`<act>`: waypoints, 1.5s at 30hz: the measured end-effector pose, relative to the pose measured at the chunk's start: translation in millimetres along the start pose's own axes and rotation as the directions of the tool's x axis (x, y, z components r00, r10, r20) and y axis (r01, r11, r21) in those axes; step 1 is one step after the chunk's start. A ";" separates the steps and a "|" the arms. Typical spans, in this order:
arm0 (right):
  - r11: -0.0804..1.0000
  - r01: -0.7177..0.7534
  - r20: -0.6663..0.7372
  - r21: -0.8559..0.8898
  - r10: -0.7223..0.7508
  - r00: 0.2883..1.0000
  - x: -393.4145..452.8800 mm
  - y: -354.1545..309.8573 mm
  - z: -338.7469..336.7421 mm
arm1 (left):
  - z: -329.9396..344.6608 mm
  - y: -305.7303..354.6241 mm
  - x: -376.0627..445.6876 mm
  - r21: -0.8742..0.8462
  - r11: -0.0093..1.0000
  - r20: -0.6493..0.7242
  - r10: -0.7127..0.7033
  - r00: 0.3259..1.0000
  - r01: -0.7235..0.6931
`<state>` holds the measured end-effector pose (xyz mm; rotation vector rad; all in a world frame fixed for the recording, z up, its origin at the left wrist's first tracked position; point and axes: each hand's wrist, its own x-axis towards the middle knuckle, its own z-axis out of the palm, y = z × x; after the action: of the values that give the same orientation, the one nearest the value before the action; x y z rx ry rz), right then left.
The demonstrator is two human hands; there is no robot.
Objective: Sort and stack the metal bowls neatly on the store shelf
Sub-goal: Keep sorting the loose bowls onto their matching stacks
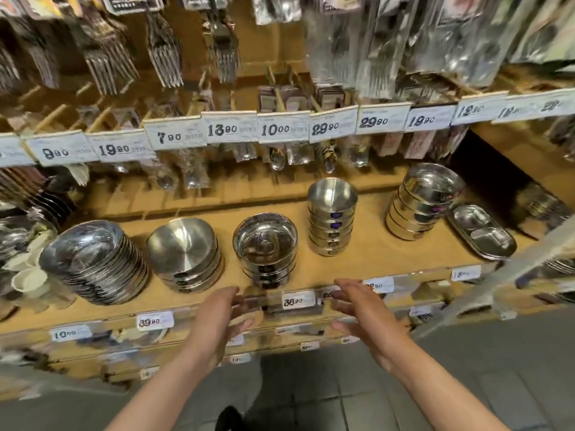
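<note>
Flanking hands below bowl stack

Five stacks of metal bowls stand on the shelf, plus one divided steel tray; two hands.

One head-worn wide-angle view looks forward and down from standing height at a tan wooden store shelf, close enough that both bare forearms reach in from the bottom edge, the left hand and right hand just before the shelf's front lip. The shelf runs tilted across the middle, hanging packaged cutlery fills the top, grey tiled floor the bottom. Straight lines bow toward the edges
</note>
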<state>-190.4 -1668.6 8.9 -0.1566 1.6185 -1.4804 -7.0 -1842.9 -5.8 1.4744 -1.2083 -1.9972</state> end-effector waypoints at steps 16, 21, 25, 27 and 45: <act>0.996 -0.021 0.148 -0.089 0.034 0.988 113.9 5.6 55.8 | 25.9 -11.1 57.0 -0.073 0.997 0.051 0.027 0.998 -0.024; 1.000 0.020 0.158 -0.023 -0.016 0.987 133.7 8.0 72.8 | 39.4 -20.4 80.9 -0.211 0.977 0.033 0.020 0.999 -0.013; 1.000 0.004 0.139 0.012 -0.006 0.990 154.4 2.8 74.6 | 36.5 -8.0 99.6 -0.250 0.967 0.027 0.065 0.998 -0.057; 1.000 -0.006 0.149 0.021 0.003 0.989 160.6 -1.3 77.5 | 36.6 0.7 108.6 -0.231 0.970 0.044 0.081 0.996 -0.069; 0.996 -0.030 0.197 0.088 0.012 0.980 169.8 -8.6 80.2 | 27.4 36.6 125.4 -0.139 0.990 0.151 0.035 0.988 -0.014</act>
<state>-238.9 -1836.1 -61.4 -0.2266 1.3889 -1.4715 -85.9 -1942.3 -46.9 1.2539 -1.1170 -2.1634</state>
